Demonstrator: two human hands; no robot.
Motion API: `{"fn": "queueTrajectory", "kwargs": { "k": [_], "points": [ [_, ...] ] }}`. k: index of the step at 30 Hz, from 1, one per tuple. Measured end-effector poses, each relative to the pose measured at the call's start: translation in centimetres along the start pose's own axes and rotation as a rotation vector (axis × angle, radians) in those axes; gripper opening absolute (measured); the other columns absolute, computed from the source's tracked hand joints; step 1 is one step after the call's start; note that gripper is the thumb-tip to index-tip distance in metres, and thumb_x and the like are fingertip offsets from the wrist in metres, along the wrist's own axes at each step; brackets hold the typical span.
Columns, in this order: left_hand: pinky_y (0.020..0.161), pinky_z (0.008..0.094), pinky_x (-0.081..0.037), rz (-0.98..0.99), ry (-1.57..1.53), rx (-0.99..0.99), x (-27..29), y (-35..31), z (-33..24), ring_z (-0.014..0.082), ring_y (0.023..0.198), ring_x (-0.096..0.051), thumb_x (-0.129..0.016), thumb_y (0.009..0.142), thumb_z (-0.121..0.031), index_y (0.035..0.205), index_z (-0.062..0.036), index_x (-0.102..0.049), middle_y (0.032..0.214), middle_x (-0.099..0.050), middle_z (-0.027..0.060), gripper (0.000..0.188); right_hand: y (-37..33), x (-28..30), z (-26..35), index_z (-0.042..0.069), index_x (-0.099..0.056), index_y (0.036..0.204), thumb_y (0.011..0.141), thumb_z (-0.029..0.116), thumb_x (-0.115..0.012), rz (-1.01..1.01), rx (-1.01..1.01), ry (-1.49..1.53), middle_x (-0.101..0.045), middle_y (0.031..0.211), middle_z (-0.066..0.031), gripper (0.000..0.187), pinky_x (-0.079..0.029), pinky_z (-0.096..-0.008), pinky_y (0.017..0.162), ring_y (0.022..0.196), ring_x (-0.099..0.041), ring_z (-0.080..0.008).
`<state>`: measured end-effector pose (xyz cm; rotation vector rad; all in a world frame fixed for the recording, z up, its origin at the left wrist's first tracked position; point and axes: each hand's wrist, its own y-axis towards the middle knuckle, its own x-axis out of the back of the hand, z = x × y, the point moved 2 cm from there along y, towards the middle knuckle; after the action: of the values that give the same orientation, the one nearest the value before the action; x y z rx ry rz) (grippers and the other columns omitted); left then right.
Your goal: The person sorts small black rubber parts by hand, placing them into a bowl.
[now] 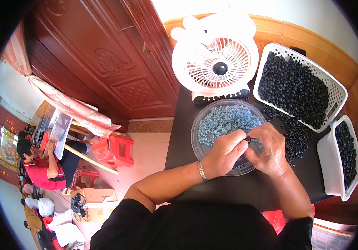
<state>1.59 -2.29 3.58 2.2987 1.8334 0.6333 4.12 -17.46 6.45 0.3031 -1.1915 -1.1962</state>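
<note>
My left hand (pixel 225 152), with a metal bracelet at its wrist, and my right hand (pixel 271 151) meet over the front of a clear round tub (pixel 195 143). Fingers and thumbs of both are pinched together around a small black plastic ring-like piece (pixel 247 140), which they mostly cover. Whether a second small part sits in it, I cannot tell. Many small bluish, shiny coil-like pieces (pixel 229 121) fill the tub below. Beside my right hand, loose black ring-like pieces (pixel 297 141) lie heaped on the dark table (pixel 187 189).
A white perforated basket (pixel 340 85) of black pieces stands at the far right, and a white bin (pixel 328 164) with more at the right edge. Behind the tub is a white fan (pixel 220 68). Off to the left, a person in red (pixel 41 175) sits near a red stool (pixel 122 151).
</note>
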Motion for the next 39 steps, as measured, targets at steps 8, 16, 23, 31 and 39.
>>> {"fn": "queueTrajectory", "kwargs": {
  "k": [8,16,23,31,39],
  "points": [
    [0.058,0.0293,-0.040,-0.005,-0.011,0.039,-0.2,-0.2,0.7,0.0155,0.062,-0.043,-0.047,0.096,-0.016,0.087,0.0004,-0.048,0.068,-0.045,0.0090,0.019,0.0,0.0,0.2,0.004,-0.058,0.084,0.056,0.003,-0.075,0.007,0.026,-0.011,-0.062,0.078,-0.0096,0.033,-0.049,-0.0364,0.061,0.069,-0.060,-0.0288],
    [0.063,0.0242,-0.043,0.004,-0.106,0.122,-0.5,-0.3,1.6,0.0075,0.071,-0.049,-0.044,0.099,-0.023,0.094,0.0014,-0.050,0.076,-0.054,0.0049,0.025,-0.2,-0.5,0.0,0.005,-0.059,0.088,0.060,0.005,-0.075,0.056,0.032,-0.070,-0.062,0.079,-0.0092,0.032,-0.049,-0.0365,0.062,0.070,-0.060,-0.0289],
    [0.063,0.0261,-0.043,-0.056,-0.069,0.029,0.1,0.0,1.6,0.0090,0.069,-0.048,-0.045,0.098,-0.022,0.092,0.0000,-0.049,0.073,-0.051,0.0051,0.023,0.0,-0.6,-0.3,0.006,-0.058,0.094,0.061,0.005,-0.078,0.008,-0.036,0.075,-0.064,0.086,-0.0092,0.038,-0.051,-0.0370,0.069,0.079,-0.062,-0.0300],
    [0.064,0.0246,-0.043,-0.041,-0.178,0.146,0.0,0.2,1.3,0.0084,0.067,-0.049,-0.045,0.098,-0.022,0.092,-0.0018,-0.052,0.073,-0.054,0.0026,0.022,0.7,1.1,-0.4,0.006,-0.059,0.089,0.065,0.008,-0.076,-0.005,0.002,-0.083,-0.064,0.086,-0.0097,0.030,-0.051,-0.0376,0.068,0.079,-0.061,-0.0297],
    [0.069,0.0250,-0.044,0.050,-0.184,0.094,0.0,0.5,1.3,0.0101,0.072,-0.053,-0.045,0.099,-0.024,0.092,-0.0008,-0.054,0.076,-0.056,0.0037,0.026,0.9,16.5,-0.8,0.004,-0.062,0.103,0.072,0.006,-0.073,-0.678,-0.283,-0.837,-0.063,0.100,-0.0111,0.033,-0.049,-0.0376,0.080,0.091,-0.060,-0.0282]
  ]
}}
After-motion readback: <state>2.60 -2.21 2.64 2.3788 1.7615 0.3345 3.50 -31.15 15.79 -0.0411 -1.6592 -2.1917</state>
